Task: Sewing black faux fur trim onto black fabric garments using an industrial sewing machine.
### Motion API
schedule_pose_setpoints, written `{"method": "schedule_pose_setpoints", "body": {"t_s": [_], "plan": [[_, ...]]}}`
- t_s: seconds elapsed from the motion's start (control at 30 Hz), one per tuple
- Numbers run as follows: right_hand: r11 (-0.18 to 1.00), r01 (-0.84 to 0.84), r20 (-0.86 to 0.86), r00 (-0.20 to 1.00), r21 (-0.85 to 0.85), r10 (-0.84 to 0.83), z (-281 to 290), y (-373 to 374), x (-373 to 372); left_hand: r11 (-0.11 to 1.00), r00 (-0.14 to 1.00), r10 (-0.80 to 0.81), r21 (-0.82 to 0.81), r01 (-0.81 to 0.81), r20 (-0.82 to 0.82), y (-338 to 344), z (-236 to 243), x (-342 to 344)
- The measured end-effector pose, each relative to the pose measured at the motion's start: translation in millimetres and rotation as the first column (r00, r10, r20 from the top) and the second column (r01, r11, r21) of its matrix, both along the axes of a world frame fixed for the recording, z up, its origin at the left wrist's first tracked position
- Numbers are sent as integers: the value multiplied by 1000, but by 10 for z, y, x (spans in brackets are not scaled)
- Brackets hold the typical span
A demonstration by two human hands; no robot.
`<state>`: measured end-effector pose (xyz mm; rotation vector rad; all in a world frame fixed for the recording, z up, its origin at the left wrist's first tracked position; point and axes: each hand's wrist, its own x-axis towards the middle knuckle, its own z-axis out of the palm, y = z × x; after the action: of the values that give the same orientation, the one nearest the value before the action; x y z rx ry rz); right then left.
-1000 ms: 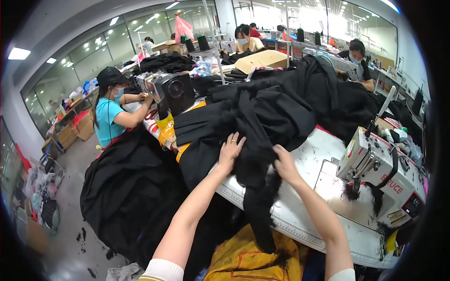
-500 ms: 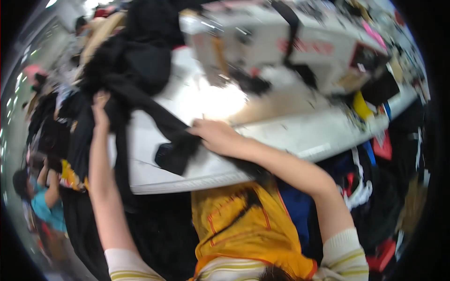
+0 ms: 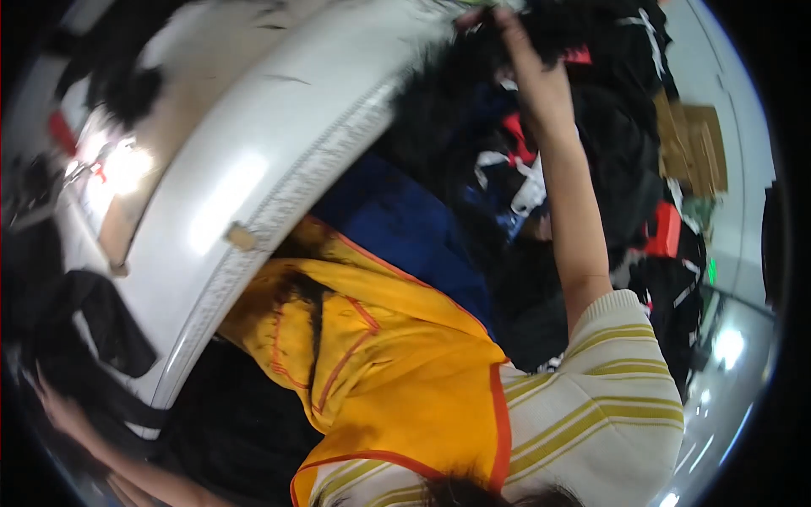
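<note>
At the far left, my left hand (image 3: 57, 406) is beside black cloth (image 3: 101, 325) that hangs over the end of the white sewing table (image 3: 253, 152). Its fingers are blurred near the dark rim, so its grip is unclear. My right arm stretches far out past the table's edge. At the top, my right hand (image 3: 515, 42) is closed on black furry fabric (image 3: 452, 72), which overlaps the table's edge; the fingertips are partly lost against it.
A glowing lamp area of the sewing machine (image 3: 122, 165) is at left, with black fluff (image 3: 127, 89) behind it. Dark garments with a white strap (image 3: 530, 188) heap at right. Beyond are a red piece (image 3: 665, 230) and a cardboard box (image 3: 697, 148). My yellow apron (image 3: 405, 338) touches the table front.
The view has swung to the right. My right hand has let go of the black strip on the table and reached beyond the table's right part. The left hand now shows at the far left rim.
</note>
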<state>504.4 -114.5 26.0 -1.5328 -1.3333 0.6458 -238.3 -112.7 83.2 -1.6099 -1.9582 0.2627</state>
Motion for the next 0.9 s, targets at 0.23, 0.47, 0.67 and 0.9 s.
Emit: {"method": "schedule_pose_setpoints", "body": {"t_s": [0.23, 0.47, 0.67, 0.9], "plan": [[952, 13, -870, 410, 305, 273, -419, -547, 1009, 752, 786, -531, -252, 609, 315, -282, 141, 2088], [867, -481, -807, 559, -127, 192, -170, -481, -95, 543, -172, -413, 393, 742, 894, -238, -686, 4140], [821, -549, -667, 671, -154, 324, -121, -495, -906, 624, -269, 131, 132, 770, 954, -549, -628, 4252], [855, -494, -45, 861, 156, 506, -432, -631, -1836, 970, -85, -118, 133, 205, 989, -1205, -676, 2922]]}}
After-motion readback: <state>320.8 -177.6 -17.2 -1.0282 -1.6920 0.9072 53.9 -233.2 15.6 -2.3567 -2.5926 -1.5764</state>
